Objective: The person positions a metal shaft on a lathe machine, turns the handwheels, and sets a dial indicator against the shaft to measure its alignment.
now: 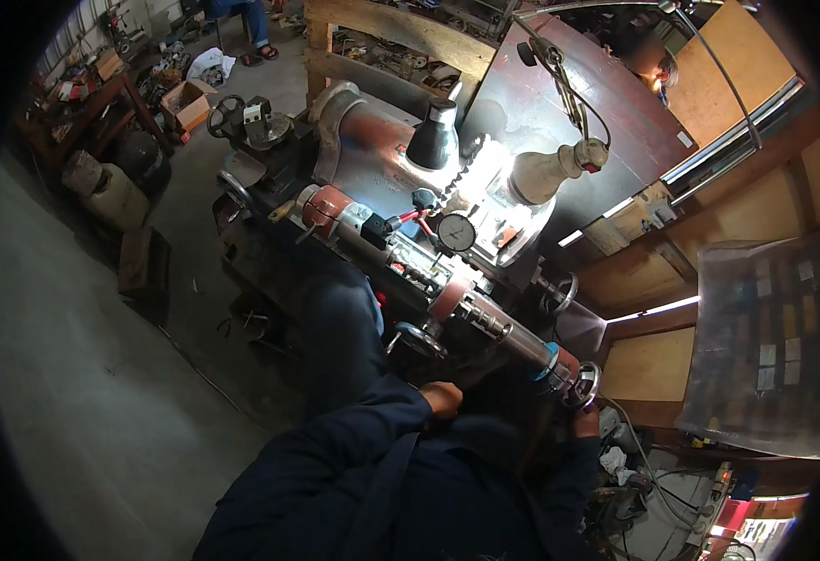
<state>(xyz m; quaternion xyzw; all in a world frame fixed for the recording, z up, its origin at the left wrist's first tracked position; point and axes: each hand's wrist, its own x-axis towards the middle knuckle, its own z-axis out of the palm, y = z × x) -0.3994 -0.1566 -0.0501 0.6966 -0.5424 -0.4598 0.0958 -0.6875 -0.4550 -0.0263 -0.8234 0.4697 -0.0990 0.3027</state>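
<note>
My right hand (586, 423) is at the rim of a small chrome handwheel (583, 384) on the near right end of a machine, its fingers partly hidden there. My left hand (443, 399) is closed, close to my body and below another handwheel (417, 339); whatever its fingers hold, if anything, is hidden. Beyond the hands, a long metal cylinder assembly (513, 338) runs diagonally along the machine. A round dial gauge (456, 233) stands over it on a red-jointed holder (410, 218). Under bright light lies a spiral-shaped metal piece (454, 187).
Two lamps, one black (432, 140) and one beige (550, 175), hang over the machine. A third handwheel (560, 293) sits on its right side. Wooden panels (648, 365) stand at right. A cardboard box (186, 105) lies on the floor at far left. Another person's foot (266, 51) shows behind.
</note>
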